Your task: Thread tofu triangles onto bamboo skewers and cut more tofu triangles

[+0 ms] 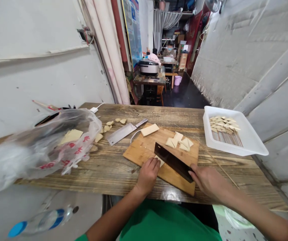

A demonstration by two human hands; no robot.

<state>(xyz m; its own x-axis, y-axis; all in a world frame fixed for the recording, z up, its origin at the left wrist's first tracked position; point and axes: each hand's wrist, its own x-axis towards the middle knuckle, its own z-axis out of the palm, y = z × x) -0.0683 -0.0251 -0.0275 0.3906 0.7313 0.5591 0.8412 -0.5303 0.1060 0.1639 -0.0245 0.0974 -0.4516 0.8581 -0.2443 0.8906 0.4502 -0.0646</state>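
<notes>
My right hand [207,180] is closed round the handle of a dark cleaver [173,161], whose blade rests edge-down on a wooden cutting board [144,150]. My left hand [147,174] has its fingers curled and pressed on a pale tofu piece [161,162] right beside the blade. Several cut tofu triangles [179,141] lie further back on the board. One uncut pale slab [149,129] sits at the board's far corner.
A second, steel cleaver [124,131] lies left of the board. A white tray [249,142] of skewered tofu stands right, with a loose skewer [215,160] beside it. A plastic bag [48,147] of tofu lies left; scraps [108,126] lie nearby. A water bottle [42,221] is below.
</notes>
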